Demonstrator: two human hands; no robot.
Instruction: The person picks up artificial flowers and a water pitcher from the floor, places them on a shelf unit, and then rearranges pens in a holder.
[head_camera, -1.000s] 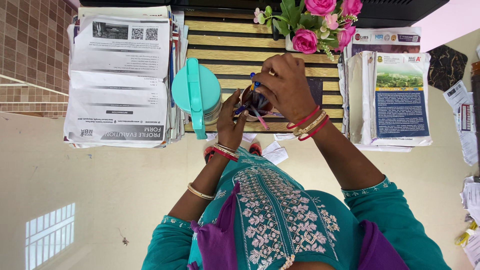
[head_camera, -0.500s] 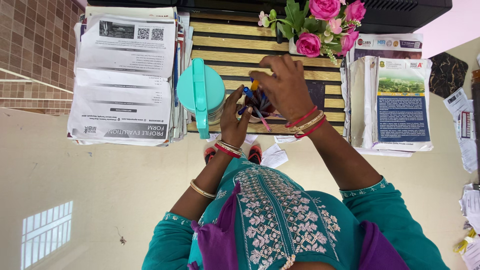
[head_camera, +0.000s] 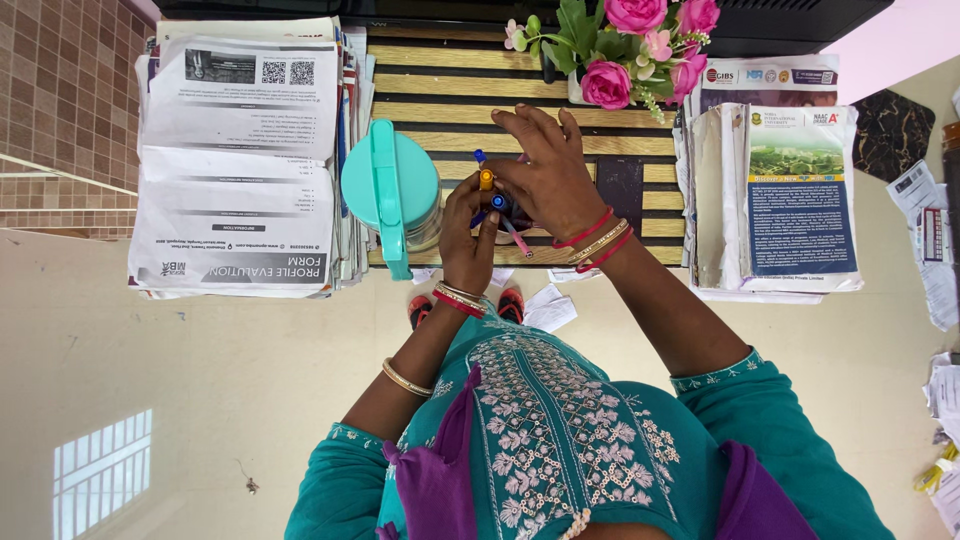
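Right hand (head_camera: 545, 175) grip pinches shut on the pens (head_camera: 490, 190), fingers curled over the pen cup (head_camera: 515, 215). Left hand (head_camera: 465, 235) grip is closed around the cup's near side, steadying it. We see the pens' long axes running up and slightly left out of the cup, directly between both hands; the right is nearer. The teal jug (head_camera: 390, 190) sits just left of the cup, the flowers (head_camera: 625, 50) beyond it, and the worktop (head_camera: 450, 85) edge just behind the left wrist. Open room is only upward.

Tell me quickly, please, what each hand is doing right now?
Left hand: closed around the small brown pen cup.
Right hand: pinching blue and orange pens.
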